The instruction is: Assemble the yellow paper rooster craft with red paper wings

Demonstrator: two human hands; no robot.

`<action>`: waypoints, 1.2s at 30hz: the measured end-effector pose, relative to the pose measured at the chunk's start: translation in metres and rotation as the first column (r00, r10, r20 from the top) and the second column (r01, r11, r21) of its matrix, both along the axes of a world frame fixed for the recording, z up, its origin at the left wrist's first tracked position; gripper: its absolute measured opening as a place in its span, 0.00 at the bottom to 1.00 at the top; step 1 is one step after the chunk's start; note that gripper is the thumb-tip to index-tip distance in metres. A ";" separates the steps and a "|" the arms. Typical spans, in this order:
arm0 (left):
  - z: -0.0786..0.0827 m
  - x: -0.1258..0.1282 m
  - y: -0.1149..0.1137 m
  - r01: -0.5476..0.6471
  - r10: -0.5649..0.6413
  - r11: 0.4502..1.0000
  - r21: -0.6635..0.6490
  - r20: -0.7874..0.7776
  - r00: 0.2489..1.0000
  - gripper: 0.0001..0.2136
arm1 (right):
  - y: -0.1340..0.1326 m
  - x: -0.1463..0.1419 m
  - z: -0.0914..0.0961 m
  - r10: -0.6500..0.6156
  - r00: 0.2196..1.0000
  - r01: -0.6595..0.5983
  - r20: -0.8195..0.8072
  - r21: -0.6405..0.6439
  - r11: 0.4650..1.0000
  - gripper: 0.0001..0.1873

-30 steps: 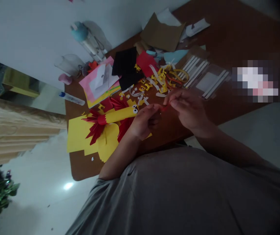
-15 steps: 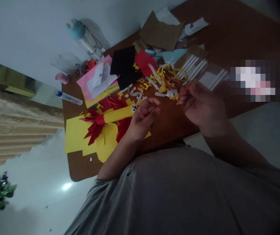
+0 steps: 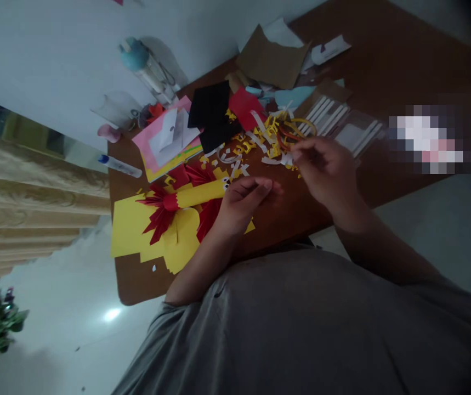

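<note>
Yellow paper tube [image 3: 200, 193]; red paper fan [image 3: 159, 216]; black card [image 3: 209, 107].

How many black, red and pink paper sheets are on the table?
Black paper sheets: 2
Red paper sheet: 1
Pink paper sheet: 1
Total: 4

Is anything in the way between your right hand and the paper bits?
Nothing visible stands in the way. The right hand is right beside the loose pile of yellow and white paper scraps, its fingertips at the pile's edge above the brown wooden tabletop.
</note>
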State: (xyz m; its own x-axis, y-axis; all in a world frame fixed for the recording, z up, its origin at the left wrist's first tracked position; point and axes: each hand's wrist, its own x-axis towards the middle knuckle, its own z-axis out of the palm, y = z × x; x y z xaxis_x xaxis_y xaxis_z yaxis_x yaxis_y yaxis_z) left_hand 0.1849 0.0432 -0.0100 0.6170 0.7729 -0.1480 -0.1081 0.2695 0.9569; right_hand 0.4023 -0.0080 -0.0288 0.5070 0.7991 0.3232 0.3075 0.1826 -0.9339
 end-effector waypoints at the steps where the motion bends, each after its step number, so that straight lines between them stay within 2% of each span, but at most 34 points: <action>1: -0.003 0.000 0.001 -0.030 0.029 0.999 0.038 0.012 0.999 0.20 | -0.006 -0.005 0.000 0.055 0.998 -0.055 -0.002 -0.039 0.998 0.08; 4: -0.009 0.001 0.006 -0.091 0.084 0.987 0.130 0.058 0.995 0.15 | -0.018 -0.024 0.000 0.297 0.944 -0.314 -0.142 -0.124 0.941 0.12; 6: -0.009 0.002 0.010 -0.109 0.099 0.981 0.161 0.066 0.993 0.14 | -0.019 -0.034 0.000 0.379 0.901 -0.405 -0.210 -0.099 0.909 0.11; 11: 0.001 0.001 0.016 -0.097 0.083 0.960 0.264 0.062 0.995 0.13 | -0.010 -0.041 0.001 0.328 0.926 -0.336 -0.187 -0.014 0.942 0.10; 15: 0.008 -0.006 0.017 -0.037 0.002 0.958 0.285 0.120 0.993 0.09 | -0.008 -0.040 0.005 0.353 0.917 -0.356 -0.186 0.020 0.934 0.10; 19: 0.010 -0.010 0.019 0.003 -0.033 0.958 0.288 0.099 0.994 0.16 | -0.010 -0.041 0.007 0.354 0.913 -0.355 -0.201 0.036 0.934 0.14; 23: 0.006 -0.009 0.024 0.000 -0.061 0.928 0.372 0.152 0.986 0.22 | -0.012 -0.037 0.015 0.282 0.948 -0.279 -0.146 0.040 0.960 0.12; 27: 0.007 -0.010 0.029 -0.033 -0.017 0.905 0.424 0.114 0.993 0.23 | -0.018 -0.028 0.030 0.140 0.990 -0.137 -0.014 0.145 0.980 0.02; 28: 0.008 -0.010 0.029 -0.038 -0.007 0.899 0.436 0.101 0.995 0.24 | -0.019 -0.026 0.034 0.124 0.992 -0.127 0.026 0.167 0.978 0.03; 32: 0.018 -0.012 0.028 -0.008 -0.020 0.856 0.517 0.048 0.999 0.28 | -0.021 -0.024 0.046 0.180 0.971 -0.205 0.156 0.160 0.966 0.05; 36: 0.022 -0.012 0.025 0.004 -0.026 0.826 0.564 0.031 0.999 0.32 | -0.017 -0.028 0.050 0.237 0.964 -0.250 0.119 0.110 0.962 0.04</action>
